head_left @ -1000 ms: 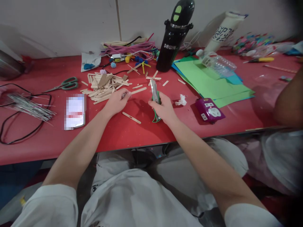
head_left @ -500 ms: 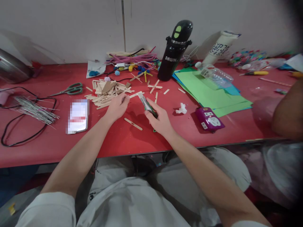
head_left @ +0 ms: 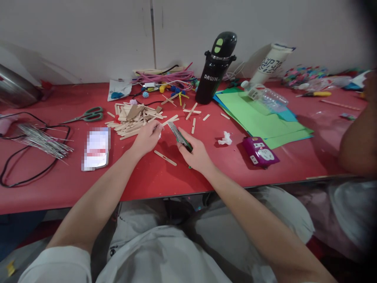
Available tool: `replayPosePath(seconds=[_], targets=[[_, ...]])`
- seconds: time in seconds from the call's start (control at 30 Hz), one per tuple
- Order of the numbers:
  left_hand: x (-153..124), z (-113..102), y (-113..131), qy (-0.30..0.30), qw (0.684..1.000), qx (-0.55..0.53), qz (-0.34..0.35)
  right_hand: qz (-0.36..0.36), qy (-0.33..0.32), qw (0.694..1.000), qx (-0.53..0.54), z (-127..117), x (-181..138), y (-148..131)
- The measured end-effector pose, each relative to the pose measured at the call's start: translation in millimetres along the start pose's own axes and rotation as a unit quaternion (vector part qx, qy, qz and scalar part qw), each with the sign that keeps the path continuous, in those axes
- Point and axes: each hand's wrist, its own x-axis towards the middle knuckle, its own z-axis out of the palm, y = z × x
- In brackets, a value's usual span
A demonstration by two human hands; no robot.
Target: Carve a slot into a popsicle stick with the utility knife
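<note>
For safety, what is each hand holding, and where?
Right hand: utility knife, by its green handle end. Left hand: a wooden stick, pinched at one end.

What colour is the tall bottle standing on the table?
The tall plastic bottle is black, with green patches on its lid; head view.

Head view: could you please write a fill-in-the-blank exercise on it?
The right hand grips a utility knife above the ____ table.
The left hand pinches a ____ stick.
The scissors lie ____ of the stick pile.
The black bottle reads ____.
Missing: red; wooden; left; DAWN.
</note>
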Motion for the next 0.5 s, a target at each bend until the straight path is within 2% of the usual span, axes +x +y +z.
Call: replayPosePath(seconds=[0.17,0.33,0.43,0.47,0.5], targets=[[1,2,-3,-0.014,0.999,-0.038,-0.028,0.003,0.008,1.000,-0.009,1,1,2],[7,2,-5,0.004,0.993,-0.097,-0.071,0.035,0.088,0.993,-0.078,-6,8,11],[5,2,3,-0.023,0.982,-0.170,-0.073,0.014,0.142,0.983,-0.114,-12,13,8],[3,3,7,-0.041,0.978,-0.190,-0.070,0.000,0.162,0.981,-0.104,-13,15,5],[0,3,12,-0.057,0.975,-0.204,-0.065,0.001,0.152,0.986,-0.068,-13,16,1]])
